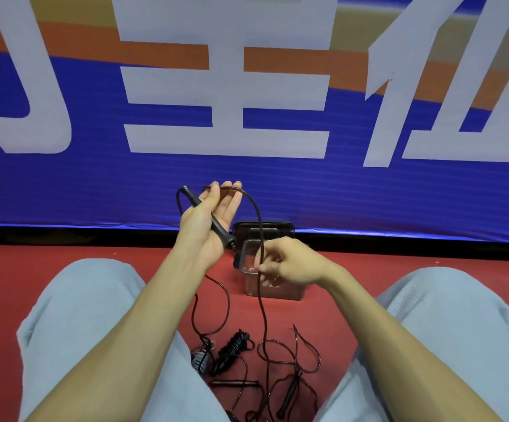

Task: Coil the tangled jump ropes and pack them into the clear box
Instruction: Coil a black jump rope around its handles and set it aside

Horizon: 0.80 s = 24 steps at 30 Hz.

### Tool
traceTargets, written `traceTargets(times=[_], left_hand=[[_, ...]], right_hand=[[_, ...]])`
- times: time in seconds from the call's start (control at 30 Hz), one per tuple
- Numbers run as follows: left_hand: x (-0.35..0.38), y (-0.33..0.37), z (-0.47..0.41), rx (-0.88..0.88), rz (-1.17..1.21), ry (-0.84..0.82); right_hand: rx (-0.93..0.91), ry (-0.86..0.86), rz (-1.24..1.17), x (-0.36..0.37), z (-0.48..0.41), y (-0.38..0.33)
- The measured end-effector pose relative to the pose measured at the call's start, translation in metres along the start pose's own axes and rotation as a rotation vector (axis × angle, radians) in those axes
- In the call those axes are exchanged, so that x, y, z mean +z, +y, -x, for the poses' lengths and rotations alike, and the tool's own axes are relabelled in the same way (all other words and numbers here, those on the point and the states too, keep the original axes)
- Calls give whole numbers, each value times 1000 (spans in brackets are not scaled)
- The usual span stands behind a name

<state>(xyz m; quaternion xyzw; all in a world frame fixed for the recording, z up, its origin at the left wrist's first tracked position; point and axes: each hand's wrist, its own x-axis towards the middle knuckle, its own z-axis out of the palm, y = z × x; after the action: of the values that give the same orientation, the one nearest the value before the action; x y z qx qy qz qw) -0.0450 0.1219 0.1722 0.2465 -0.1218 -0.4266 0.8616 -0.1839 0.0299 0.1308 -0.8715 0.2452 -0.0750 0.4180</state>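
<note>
Head view, I judge coiling barely begun: left hand (204, 220) clamps a handle (218, 227), right hand (286, 263) pinches its rope (258, 214), tangle (247, 360) unpacked.

Cord (260, 220): thin, dark, plastic-coated look, slick w/ slight sheen. Handle (216, 223): black, matt; plastic or foam, can't tell. Clear box (277, 292): see-thru hard plastic, glossy, reflective. Floor (95, 248): red, matt, carpet-like. Banner (64, 184): printed sheet, fine horiz. ribbing, faint sheen. Shorts (79, 300): pale grey-blue cloth, soft, matt.
</note>
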Motion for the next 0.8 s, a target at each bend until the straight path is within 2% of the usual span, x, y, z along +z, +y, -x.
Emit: traceTargets(times=[0.1,0.17,0.37,0.6,0.7,0.8], left_hand=[[-2,3,-2,-26,43,29],[-5,2,-5,-23,-8,58],[-9,-10,-3,-72,-414,57],[-4,-20,7,-169,-925,-252],[-6,-26,11,-256,-1057,-387],[-9,-28,11,-297,-1107,-421]], right_hand=[[-13,63,-229,-4,4,-8],[-44,151,-379,-7,5,-14],[-127,403,-800,-23,9,-24],[-285,548,-1293,-41,14,-27],[-332,590,-1459,-46,16,-25],[-339,641,-1613,-47,14,-23]])
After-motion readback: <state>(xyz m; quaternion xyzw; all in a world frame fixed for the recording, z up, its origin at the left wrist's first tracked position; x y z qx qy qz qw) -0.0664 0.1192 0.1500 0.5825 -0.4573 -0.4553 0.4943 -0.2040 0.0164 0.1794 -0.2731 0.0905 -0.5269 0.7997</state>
